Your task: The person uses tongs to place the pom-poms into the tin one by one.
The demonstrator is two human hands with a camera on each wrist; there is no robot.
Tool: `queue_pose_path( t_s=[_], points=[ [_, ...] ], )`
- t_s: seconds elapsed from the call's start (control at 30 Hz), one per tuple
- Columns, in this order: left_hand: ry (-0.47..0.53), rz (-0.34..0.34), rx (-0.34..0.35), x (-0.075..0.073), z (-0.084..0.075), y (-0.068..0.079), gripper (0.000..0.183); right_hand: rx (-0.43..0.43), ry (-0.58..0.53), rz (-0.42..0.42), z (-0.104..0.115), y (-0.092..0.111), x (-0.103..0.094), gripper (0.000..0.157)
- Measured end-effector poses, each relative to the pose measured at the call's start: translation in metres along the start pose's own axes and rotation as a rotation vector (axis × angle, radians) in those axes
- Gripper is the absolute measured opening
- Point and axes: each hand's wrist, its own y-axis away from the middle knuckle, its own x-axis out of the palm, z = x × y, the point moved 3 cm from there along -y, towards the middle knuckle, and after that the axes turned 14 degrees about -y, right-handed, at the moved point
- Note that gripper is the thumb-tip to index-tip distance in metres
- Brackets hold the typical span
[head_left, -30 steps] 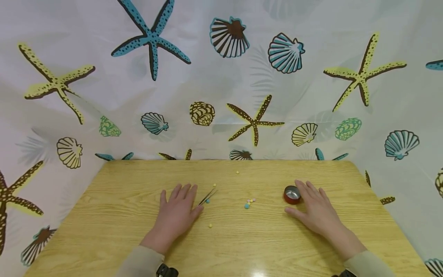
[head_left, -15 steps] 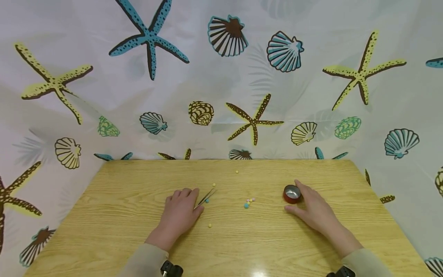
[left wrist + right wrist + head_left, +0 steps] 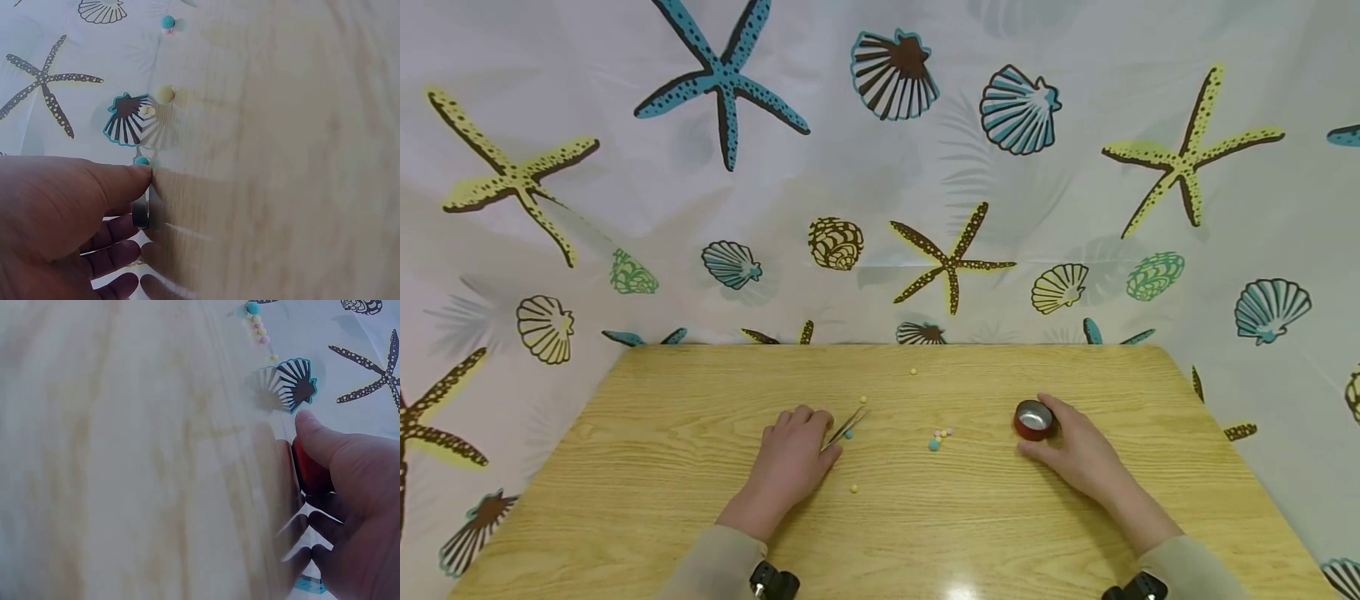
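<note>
My left hand (image 3: 793, 458) rests on the table at the left and pinches metal tweezers (image 3: 844, 428) between thumb and fingers. The tips point away and to the right, close over a small blue ball (image 3: 848, 434). In the left wrist view the thumb covers part of the tweezers (image 3: 141, 212). At the right, my right hand (image 3: 1078, 454) holds a small round red tin (image 3: 1033, 421), open at the top with a silvery inside. Thumb and curled fingers lie round its right side. The right wrist view shows the tin's red wall (image 3: 312, 469) between them.
A blue ball (image 3: 934, 445) lies mid-table beside a cluster of tiny pink and yellow balls (image 3: 943, 435). Single yellow balls lie near the front (image 3: 853, 489), beyond the tweezers and toward the back edge (image 3: 913, 372). A curtain (image 3: 865, 167) with sea prints surrounds the wooden table (image 3: 647, 467).
My left fingers, spread out before, have drawn in and curled round the tweezers. My right fingers have closed in from loosely spread to round the tin. The tin and balls stay put.
</note>
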Motion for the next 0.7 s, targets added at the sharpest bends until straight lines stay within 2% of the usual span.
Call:
queue_pose_path(
  t_s=[0.17,0.7],
  points=[
    [0.008,-0.001,-0.014,0.0013,-0.0004,-0.0008,0.029,0.018,-0.021,-0.015,-0.0007,-0.0015,0.0006,0.085],
    [-0.01,-0.023,-0.025,0.0042,-0.0021,-0.0039,0.019,0.016,-0.021,-0.058,0.0002,-0.0058,0.0024,0.07]
  ],
)
